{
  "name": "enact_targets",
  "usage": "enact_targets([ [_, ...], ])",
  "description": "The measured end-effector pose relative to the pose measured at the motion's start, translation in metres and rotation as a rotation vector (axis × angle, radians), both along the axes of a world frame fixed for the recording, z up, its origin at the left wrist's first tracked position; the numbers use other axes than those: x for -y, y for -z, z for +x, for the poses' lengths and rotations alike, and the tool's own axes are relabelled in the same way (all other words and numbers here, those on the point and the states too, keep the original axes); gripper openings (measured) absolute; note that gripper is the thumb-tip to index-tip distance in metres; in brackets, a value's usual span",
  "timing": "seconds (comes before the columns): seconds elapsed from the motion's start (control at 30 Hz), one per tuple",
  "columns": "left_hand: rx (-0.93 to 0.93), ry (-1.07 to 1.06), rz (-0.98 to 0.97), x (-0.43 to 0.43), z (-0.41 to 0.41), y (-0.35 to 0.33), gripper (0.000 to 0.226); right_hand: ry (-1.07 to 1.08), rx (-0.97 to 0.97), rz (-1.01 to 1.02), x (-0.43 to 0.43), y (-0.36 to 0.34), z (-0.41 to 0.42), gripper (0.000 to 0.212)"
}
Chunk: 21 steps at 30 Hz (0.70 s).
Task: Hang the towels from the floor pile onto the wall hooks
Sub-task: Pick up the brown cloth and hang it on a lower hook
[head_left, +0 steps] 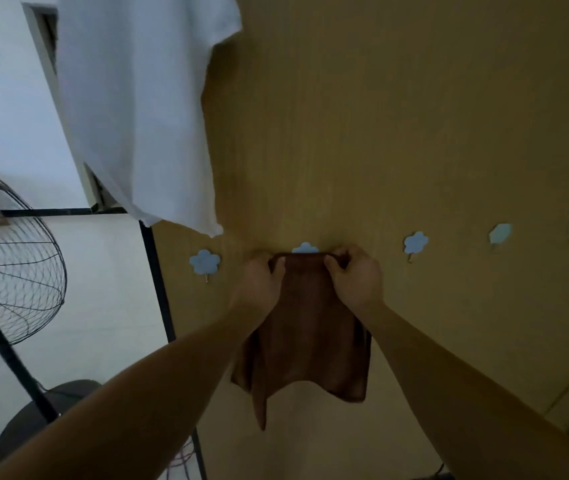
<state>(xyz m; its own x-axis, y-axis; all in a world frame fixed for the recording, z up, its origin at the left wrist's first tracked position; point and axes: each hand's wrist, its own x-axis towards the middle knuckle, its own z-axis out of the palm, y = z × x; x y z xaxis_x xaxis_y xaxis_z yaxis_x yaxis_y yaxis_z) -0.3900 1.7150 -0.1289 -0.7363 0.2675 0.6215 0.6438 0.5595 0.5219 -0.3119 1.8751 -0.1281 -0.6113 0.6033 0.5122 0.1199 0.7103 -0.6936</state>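
Against the tan board wall [380, 133], the left hand [262, 282] and right hand [355, 277] pinch the brown cloth towel's [307, 327] top edge, fingers curled, hiding most of the blue flower-shaped hook [305, 248] behind it.

Both arms stretched fwd & up, forearms bare, converging twd centre. L hand [261, 279] & R hand [356, 277] level, near each other, backs to cam. Fingers curled, thumbs inward, each gripping top edge of towel [305, 327]. Wrists approx straight.
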Motion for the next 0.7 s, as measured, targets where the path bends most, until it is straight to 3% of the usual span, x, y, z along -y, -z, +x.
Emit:
enact_targets([
  [0.13, 0.036, -0.127, -0.056, -0.015, -0.006, 0.028, 0.036, -0.025, -0.008, -0.010, -0.006, 0.027, -0.013, 0.014],
  [0.3, 0.276, -0.132, -0.114, -0.021, -0.001, 0.050, 0.043, -0.079, 0.091, -0.094, -0.006, 0.048, -0.016, 0.019],
  [0.4, 0.618, -0.028, -0.006, -0.030, 0.000, 0.045, 0.040, -0.149, 0.178, -0.232, -0.004, 0.047, -0.018, 0.022],
  [0.5, 1.006, 0.058, 0.162, -0.030, -0.002, 0.031, 0.015, -0.169, 0.328, -0.203, -0.010, 0.040, -0.018, 0.031],
  [0.6, 0.878, -0.008, -0.057, -0.028, -0.003, 0.024, 0.028, -0.079, 0.451, 0.000, -0.010, 0.036, -0.015, 0.042],
  [0.7, 0.451, -0.273, -0.482, -0.032, 0.012, 0.028, 0.036, 0.092, 0.368, 0.315, -0.004, 0.043, -0.007, 0.042],
])
